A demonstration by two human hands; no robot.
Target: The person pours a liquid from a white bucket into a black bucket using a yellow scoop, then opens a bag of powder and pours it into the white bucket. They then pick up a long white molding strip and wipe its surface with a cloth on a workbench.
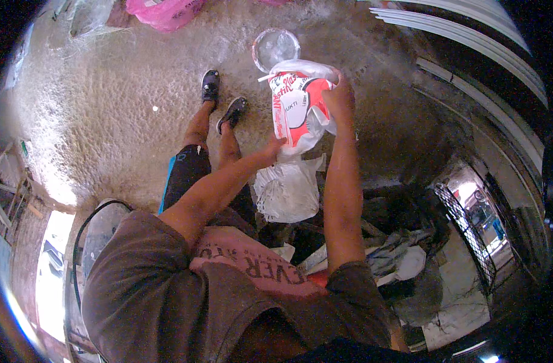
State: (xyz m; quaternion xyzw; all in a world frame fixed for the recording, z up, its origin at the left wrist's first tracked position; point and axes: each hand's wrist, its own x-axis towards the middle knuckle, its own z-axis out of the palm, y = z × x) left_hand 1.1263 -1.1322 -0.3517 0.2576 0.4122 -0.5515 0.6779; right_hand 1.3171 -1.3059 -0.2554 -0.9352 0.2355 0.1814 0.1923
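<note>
A white plastic sack with red and black print [296,112] hangs tilted between my two hands. My right hand [339,95] is closed on its upper right side. At the lower left corner, my left hand [274,151] grips the sack, its fingers partly hidden by the plastic. Just beyond the sack's top edge stands a round pail [256,51] with a pale rim and greyish, wet-looking contents. The sack overlaps the pail's near rim in this view, and I cannot tell whether they touch.
Nearer to me lies another white bag [288,196], beside scraps and boards [403,263]. Pink plastic bags [165,13] rest on the rough, dusty floor [125,97] at the far left. Long white strips [452,37] are stacked at the far right. A metal lattice [467,233] stands on the right.
</note>
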